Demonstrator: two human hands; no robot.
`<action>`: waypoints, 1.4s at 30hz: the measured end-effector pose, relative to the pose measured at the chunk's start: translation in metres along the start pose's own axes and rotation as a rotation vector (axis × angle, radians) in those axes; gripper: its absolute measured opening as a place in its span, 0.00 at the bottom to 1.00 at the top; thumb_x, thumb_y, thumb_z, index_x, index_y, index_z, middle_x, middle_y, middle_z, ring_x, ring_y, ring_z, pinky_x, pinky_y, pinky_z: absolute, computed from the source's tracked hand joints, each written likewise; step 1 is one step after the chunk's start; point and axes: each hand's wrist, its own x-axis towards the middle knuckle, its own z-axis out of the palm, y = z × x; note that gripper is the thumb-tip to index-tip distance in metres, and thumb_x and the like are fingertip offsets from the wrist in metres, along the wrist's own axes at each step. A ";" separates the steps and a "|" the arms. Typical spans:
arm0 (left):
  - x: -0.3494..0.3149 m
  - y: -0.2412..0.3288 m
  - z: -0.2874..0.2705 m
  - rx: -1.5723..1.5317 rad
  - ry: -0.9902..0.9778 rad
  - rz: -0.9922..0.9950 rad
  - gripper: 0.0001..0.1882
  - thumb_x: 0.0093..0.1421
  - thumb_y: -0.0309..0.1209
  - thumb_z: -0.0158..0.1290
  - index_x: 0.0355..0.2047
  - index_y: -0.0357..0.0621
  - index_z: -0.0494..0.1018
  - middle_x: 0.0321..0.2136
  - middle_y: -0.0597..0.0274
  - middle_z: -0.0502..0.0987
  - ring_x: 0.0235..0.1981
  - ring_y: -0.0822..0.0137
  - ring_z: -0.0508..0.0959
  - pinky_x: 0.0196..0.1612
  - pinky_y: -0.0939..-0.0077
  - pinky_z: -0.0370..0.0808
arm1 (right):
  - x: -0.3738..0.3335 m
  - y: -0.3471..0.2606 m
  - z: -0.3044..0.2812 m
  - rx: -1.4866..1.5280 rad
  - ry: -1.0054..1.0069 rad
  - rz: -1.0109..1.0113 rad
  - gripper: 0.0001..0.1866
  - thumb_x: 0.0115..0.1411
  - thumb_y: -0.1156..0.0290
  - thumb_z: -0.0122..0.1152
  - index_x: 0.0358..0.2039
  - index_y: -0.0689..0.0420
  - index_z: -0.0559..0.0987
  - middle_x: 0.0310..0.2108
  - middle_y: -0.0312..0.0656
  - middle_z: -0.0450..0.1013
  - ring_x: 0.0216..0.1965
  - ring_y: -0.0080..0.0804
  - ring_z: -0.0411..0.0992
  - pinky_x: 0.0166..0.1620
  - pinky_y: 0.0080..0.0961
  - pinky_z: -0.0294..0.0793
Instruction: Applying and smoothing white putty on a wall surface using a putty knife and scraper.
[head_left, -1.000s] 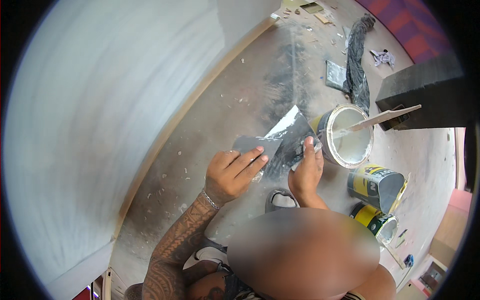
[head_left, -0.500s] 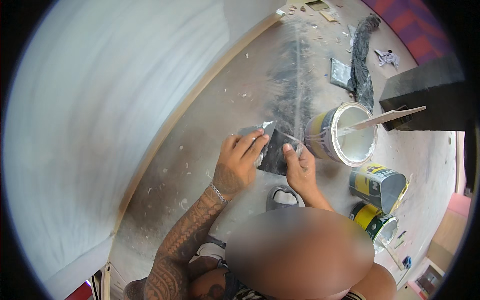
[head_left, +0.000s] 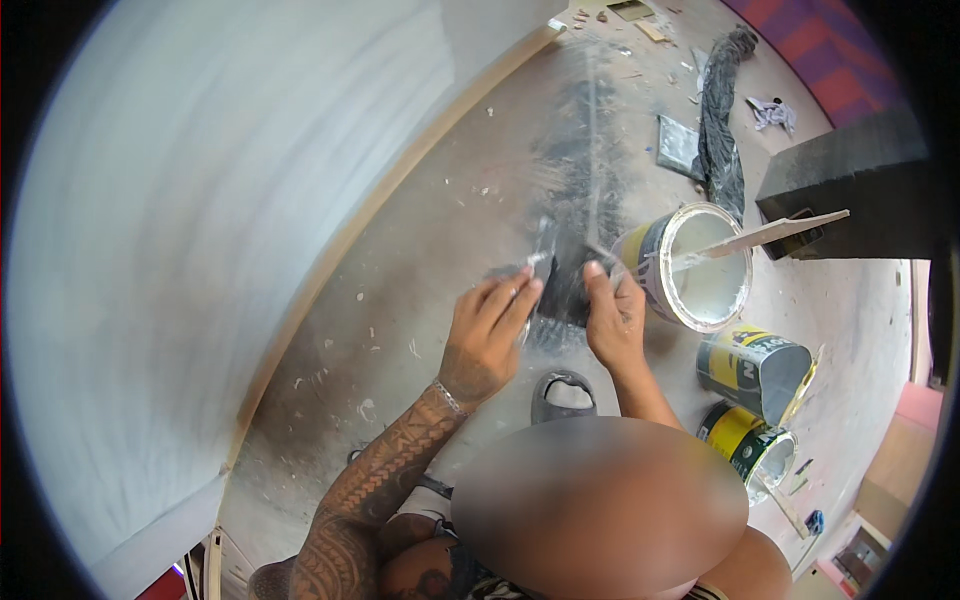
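Observation:
Both hands are raised over the floor in the middle, just left of a large bucket of white paste (head_left: 643, 268). My left hand (head_left: 485, 330) is closed on a thin flat putty blade (head_left: 542, 268), smeared white and blurred by motion. In my right hand (head_left: 616, 318) is a dark, flat, squarish putty blade (head_left: 566, 290), gripped along its right side with the thumb on top. The two blades are close together at their facing edges; whether they touch, I cannot tell. A flat wooden stick (head_left: 775, 238) lies across the bucket's mouth.
A pale wall (head_left: 200, 220) with a wooden strip at its foot runs along the left. To the right are a cut-open tin (head_left: 728, 372), a smaller tin (head_left: 735, 440) and a black box-like object (head_left: 850, 200). Dark crumpled plastic (head_left: 722, 130) and scraps lie farther off.
Both hands have shifted slightly away from me. My left blade, which overlapped the right one, has swung up and now stands at its left edge, blurred.

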 end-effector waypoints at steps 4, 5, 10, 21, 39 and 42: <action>0.019 -0.011 -0.009 -0.157 0.171 -0.222 0.30 0.45 0.15 0.46 0.52 0.35 0.71 0.51 0.50 0.74 0.50 0.51 0.73 0.55 0.58 0.69 | -0.010 -0.003 0.003 -0.159 -0.219 0.069 0.14 0.69 0.66 0.50 0.46 0.64 0.76 0.31 0.29 0.71 0.33 0.14 0.65 0.37 0.14 0.65; 0.021 -0.012 -0.019 -0.052 0.101 -0.069 0.30 0.46 0.16 0.47 0.54 0.36 0.71 0.52 0.51 0.73 0.50 0.51 0.73 0.53 0.59 0.69 | 0.001 -0.007 0.005 -0.040 -0.075 0.071 0.15 0.69 0.65 0.49 0.46 0.64 0.76 0.31 0.30 0.72 0.34 0.16 0.66 0.38 0.16 0.65; 0.002 -0.011 -0.009 -0.018 -0.093 0.095 0.31 0.47 0.15 0.47 0.55 0.38 0.69 0.53 0.51 0.73 0.50 0.49 0.73 0.53 0.57 0.69 | 0.011 -0.020 0.005 -0.271 -0.172 -0.101 0.17 0.69 0.62 0.50 0.43 0.65 0.76 0.22 0.41 0.71 0.28 0.22 0.68 0.34 0.24 0.69; -0.002 -0.007 0.006 -0.188 0.172 -0.195 0.24 0.55 0.14 0.47 0.54 0.36 0.70 0.51 0.48 0.75 0.52 0.49 0.75 0.55 0.62 0.71 | 0.005 -0.005 0.019 0.004 0.047 -0.018 0.14 0.70 0.63 0.48 0.38 0.62 0.75 0.27 0.27 0.68 0.29 0.14 0.62 0.32 0.15 0.62; -0.006 -0.083 -0.021 -1.799 0.465 -1.224 0.09 0.68 0.36 0.49 0.40 0.45 0.72 0.31 0.66 0.77 0.31 0.75 0.77 0.32 0.77 0.76 | -0.022 0.023 0.003 -0.347 0.029 -0.191 0.15 0.64 0.72 0.54 0.50 0.63 0.73 0.35 0.50 0.75 0.35 0.37 0.74 0.39 0.29 0.72; -0.029 -0.080 -0.007 -2.232 0.124 -1.163 0.10 0.67 0.40 0.51 0.35 0.48 0.69 0.26 0.74 0.74 0.21 0.84 0.72 0.17 0.89 0.67 | -0.027 0.005 0.014 -0.436 -0.020 -0.654 0.21 0.55 0.81 0.55 0.51 0.59 0.74 0.46 0.51 0.74 0.39 0.48 0.74 0.42 0.33 0.74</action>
